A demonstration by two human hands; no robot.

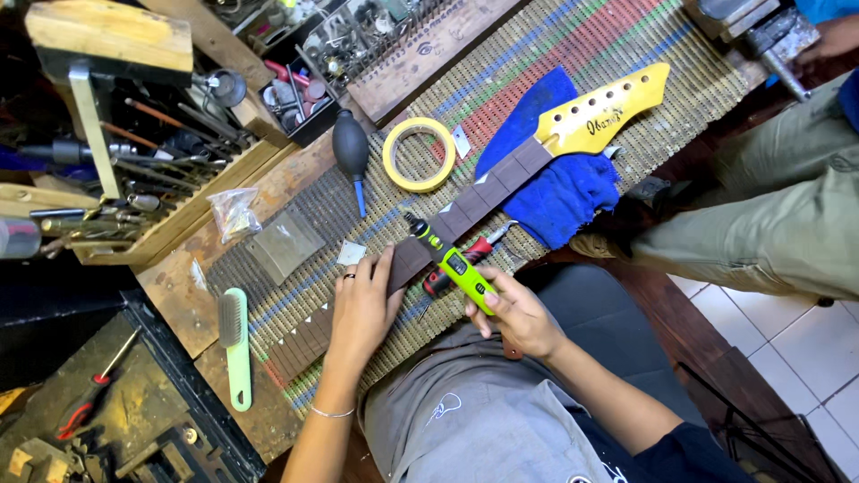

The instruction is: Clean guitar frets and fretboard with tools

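Note:
A guitar neck with a dark fretboard and a yellow headstock lies diagonally across a woven mat, its upper part resting on a blue cloth. My left hand presses flat on the fretboard near its middle. My right hand grips a green cordless rotary tool, whose tip points at the fretboard just beside my left thumb. A red-handled screwdriver lies under the tool, next to the neck.
A roll of yellow tape, a black rubber air blower, a green-handled brush and small sandpaper pieces sit on the bench. Wooden racks of tools fill the left. Another person's legs are at right.

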